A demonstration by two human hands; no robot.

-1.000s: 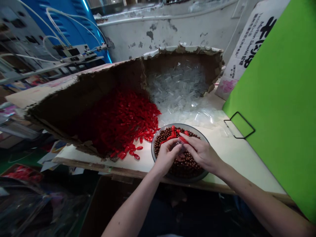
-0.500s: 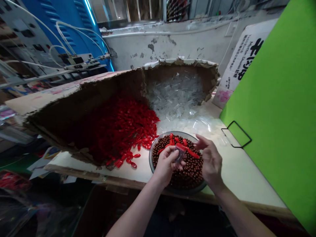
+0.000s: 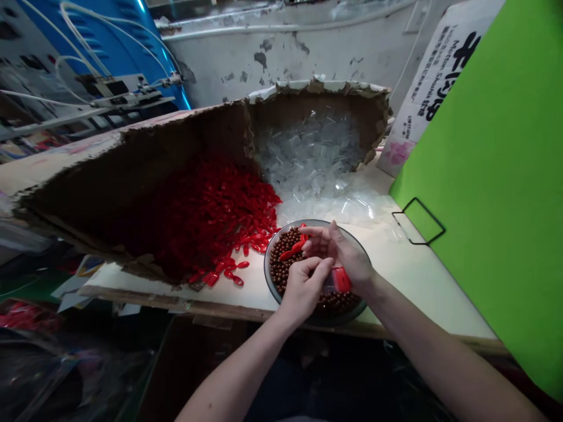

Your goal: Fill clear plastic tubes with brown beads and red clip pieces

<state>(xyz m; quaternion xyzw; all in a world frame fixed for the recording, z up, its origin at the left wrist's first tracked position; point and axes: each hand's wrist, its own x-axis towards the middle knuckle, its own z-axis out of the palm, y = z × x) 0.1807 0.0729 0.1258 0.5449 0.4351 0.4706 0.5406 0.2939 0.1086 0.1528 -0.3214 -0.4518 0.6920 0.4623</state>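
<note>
A round glass bowl (image 3: 273,281) holds brown beads (image 3: 281,264) with several glossy red pieces (image 3: 292,249) on top. My left hand (image 3: 305,287) sits closed over the bowl's near side, gripping a transparent plastic piece with a red end (image 3: 338,280). Above it, my right hand (image 3: 329,246) reaches across the bowl with its fingers apart, its fingertips nearest the red pieces. Both hands hide the middle of the beads.
A torn cardboard box (image 3: 246,111) lies on a white tabletop (image 3: 409,264), with a red pile (image 3: 215,223) and a transparent plastic pile (image 3: 312,158) inside. A green board (image 3: 484,176) stands right. Tubing and a blue cabinet (image 3: 109,35) lie behind.
My right hand has moved left and up over the bowl. The transparent piece with the red end has shifted lower right. The whole view has tilted slightly.
</note>
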